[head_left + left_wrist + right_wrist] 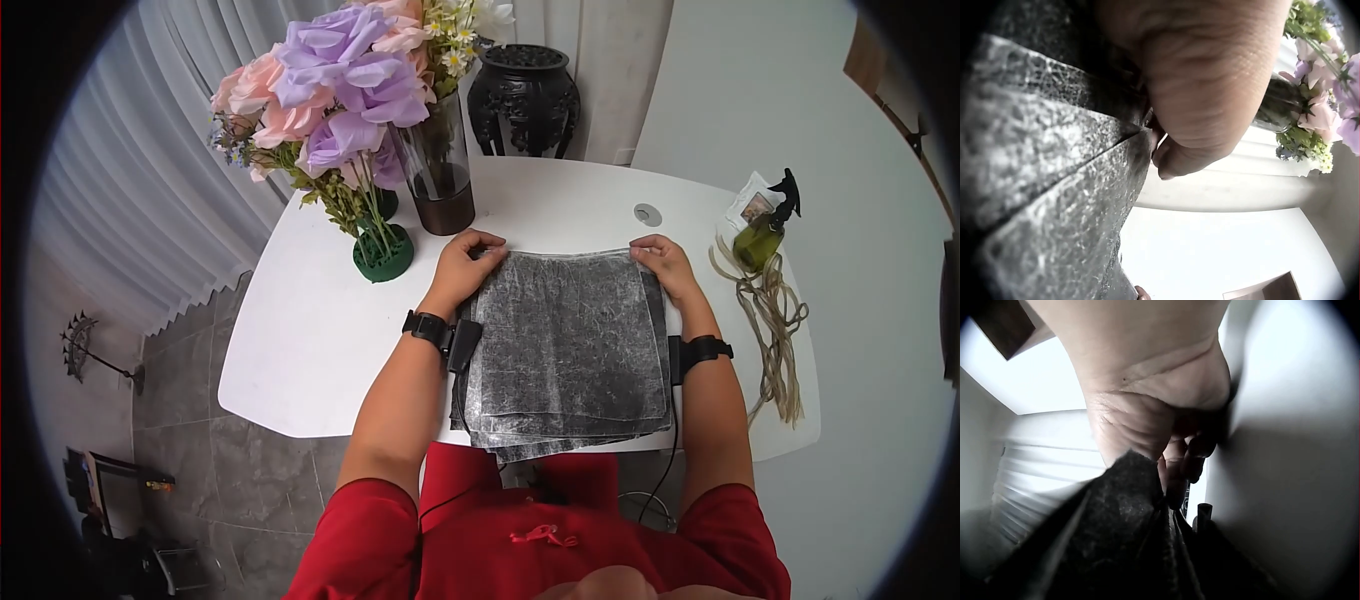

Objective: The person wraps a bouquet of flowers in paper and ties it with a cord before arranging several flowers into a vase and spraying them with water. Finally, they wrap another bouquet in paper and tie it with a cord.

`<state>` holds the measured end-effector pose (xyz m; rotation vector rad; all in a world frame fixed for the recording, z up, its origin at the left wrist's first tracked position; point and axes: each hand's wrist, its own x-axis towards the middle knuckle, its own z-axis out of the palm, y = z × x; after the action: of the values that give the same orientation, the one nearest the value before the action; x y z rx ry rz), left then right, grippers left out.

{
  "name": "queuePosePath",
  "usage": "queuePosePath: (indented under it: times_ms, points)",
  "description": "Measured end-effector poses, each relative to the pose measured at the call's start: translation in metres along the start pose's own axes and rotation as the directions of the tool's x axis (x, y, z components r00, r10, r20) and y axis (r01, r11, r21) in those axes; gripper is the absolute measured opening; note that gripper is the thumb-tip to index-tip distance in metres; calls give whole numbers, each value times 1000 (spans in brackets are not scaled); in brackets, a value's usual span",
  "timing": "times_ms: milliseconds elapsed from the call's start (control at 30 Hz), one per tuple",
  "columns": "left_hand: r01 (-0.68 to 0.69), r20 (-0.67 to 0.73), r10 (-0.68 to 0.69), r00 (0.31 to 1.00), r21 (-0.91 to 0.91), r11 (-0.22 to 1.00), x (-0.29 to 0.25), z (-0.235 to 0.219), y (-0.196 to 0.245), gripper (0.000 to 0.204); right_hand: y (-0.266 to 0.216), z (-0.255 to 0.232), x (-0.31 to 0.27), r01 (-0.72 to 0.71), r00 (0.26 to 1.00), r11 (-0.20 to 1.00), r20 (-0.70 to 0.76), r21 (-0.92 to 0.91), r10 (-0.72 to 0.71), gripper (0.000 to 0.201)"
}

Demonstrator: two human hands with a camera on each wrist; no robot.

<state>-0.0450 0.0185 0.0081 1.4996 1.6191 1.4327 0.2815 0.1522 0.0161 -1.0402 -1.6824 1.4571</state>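
Observation:
Several square sheets (575, 340), black with a mottled whitish, fibre-like pattern, lie in a loose, uneven pile at the near edge of the white table, overhanging it slightly. At the far left corner of the top sheet, my left hand (466, 268) pinches the edge between thumb and fingers. My right hand (668, 268) pinches the far right corner likewise. In the left wrist view, layered sheet edges (1060, 212) run up to the left hand (1204, 81). A raised dark sheet corner (1125, 494) meets the right hand (1141, 412) in the right wrist view.
A glass vase (440, 175) and a green flower holder (383, 258) with purple and pink flowers (345, 60) stand at the far left. To the right are a green pump bottle (757, 240), a small white packet (752, 203) and a bundle of beige cord (775, 330).

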Motion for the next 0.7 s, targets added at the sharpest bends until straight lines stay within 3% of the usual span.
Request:
queuePosePath:
  times_ms: [33, 100, 200, 300, 333, 367, 433, 467, 533, 567, 600, 633, 667, 700]
  points:
    - [4, 1, -4, 1000, 4, 1000, -1, 0, 3, 22, -1, 0, 0, -3, 1000, 1000, 2, 5, 3, 26]
    - [-199, 109, 176, 978, 264, 944, -4, -2, 10, 31, -5, 3, -1, -14, 999, 999, -33, -38, 13, 24]
    - [-256, 151, 211, 966, 416, 873, -3, -1, 8, 36, 6, -1, 7, 52, 997, 998, -63, -33, -54, 24]
    - [-149, 136, 107, 985, 359, 921, -2, -1, 5, 34, -18, -9, -2, -70, 993, 984, -101, -162, 54, 23]
    - [-142, 123, 106, 987, 337, 931, -2, -2, 2, 33, -20, -16, 0, 27, 988, 982, -141, -187, -54, 23]
    - [-140, 115, 108, 988, 336, 932, -3, -2, 2, 33, -38, -16, -6, 110, 967, 982, -211, -151, -140, 24]
    - [-228, 74, 216, 974, 254, 940, -3, -1, 4, 27, -73, -14, -19, 232, 956, 957, -221, 172, -193, 25]
    - [-232, 67, 222, 973, 254, 939, -4, -2, 9, 27, -83, -9, -22, 240, 955, 956, -218, 169, -201, 25]
    - [-439, -14, 487, 873, 410, 799, -6, -2, 19, 20, -100, 6, -30, 291, 943, 888, 48, 355, -328, 27]
    - [-446, -14, 493, 870, 407, 797, -6, 0, 25, 20, -110, 22, -36, 279, 945, 937, 114, 208, -307, 30]
    - [-297, 19, 298, 955, 141, 944, -8, 2, 30, 17, -111, 37, -36, 290, 938, 954, 179, 70, -298, 32]
    - [-89, 109, 102, 989, -119, 989, -11, 4, 35, 15, -118, 57, -43, 311, 940, 944, 179, -106, -290, 33]
    - [-179, 82, 189, 979, -112, 977, -15, 10, 40, 17, -108, 71, -41, 446, 892, 849, 218, -284, -396, 34]
    - [-167, 153, 188, 970, -138, 976, -19, 14, 44, 20, -106, 87, -46, 447, 893, 826, 216, -344, -394, 36]
